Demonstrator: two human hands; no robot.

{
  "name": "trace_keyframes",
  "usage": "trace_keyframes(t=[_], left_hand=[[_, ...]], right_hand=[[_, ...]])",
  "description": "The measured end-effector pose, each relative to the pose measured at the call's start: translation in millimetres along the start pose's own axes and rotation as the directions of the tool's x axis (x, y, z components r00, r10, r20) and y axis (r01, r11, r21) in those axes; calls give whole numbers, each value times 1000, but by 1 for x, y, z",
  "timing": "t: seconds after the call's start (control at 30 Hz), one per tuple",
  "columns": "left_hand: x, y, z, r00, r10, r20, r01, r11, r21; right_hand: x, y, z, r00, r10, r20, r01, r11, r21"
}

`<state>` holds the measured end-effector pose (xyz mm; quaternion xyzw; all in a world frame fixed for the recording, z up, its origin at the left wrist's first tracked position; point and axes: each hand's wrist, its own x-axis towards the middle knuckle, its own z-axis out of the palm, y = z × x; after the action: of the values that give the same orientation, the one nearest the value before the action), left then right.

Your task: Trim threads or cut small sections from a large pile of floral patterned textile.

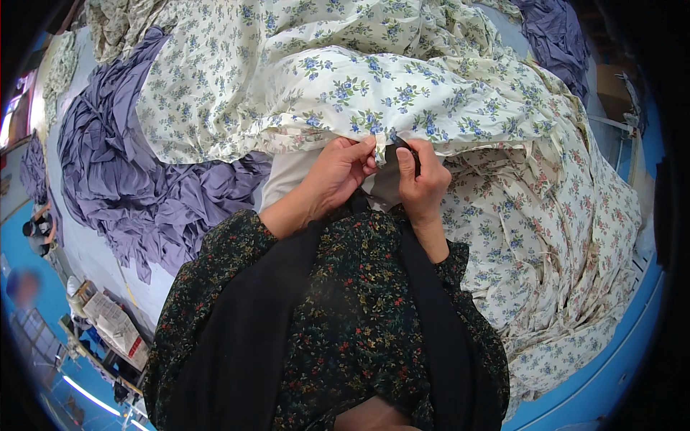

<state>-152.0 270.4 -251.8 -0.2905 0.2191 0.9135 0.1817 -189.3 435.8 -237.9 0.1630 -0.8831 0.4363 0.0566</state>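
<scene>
Pinches a tab (381,149) on the near edge of the cloth (374,86) with the left hand (336,171); grips a dark item (397,146) in the right hand (422,174) at that edge. Has the cloth just beyond both, lengthwise left to right, equally near each.

No legible text, pale printed packaging (119,332) at lower left, rows of dark print (108,314), red mark (134,347), too small to read

Left fingers (364,148) pinch edge of floral fabric (381,86); right fingers (407,164) grip black object (394,149).
</scene>
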Motion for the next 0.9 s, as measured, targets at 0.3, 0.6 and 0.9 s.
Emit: trace_keyframes(t=[0.3,0.6,0.9], left_hand=[[0,0,1,1000,-11,2,11,1000,-1],[0,-1,-2,1000,-11,10,11,1000,-15],[-1,3,2,995,-65,74,71,995,-77]], right_hand=[[2,-2,5,997,33,-76,-30,999,31],[-1,-1,1,1000,0,20,-1,999,36],[2,0,9,997,-76,-6,76,997,0]])
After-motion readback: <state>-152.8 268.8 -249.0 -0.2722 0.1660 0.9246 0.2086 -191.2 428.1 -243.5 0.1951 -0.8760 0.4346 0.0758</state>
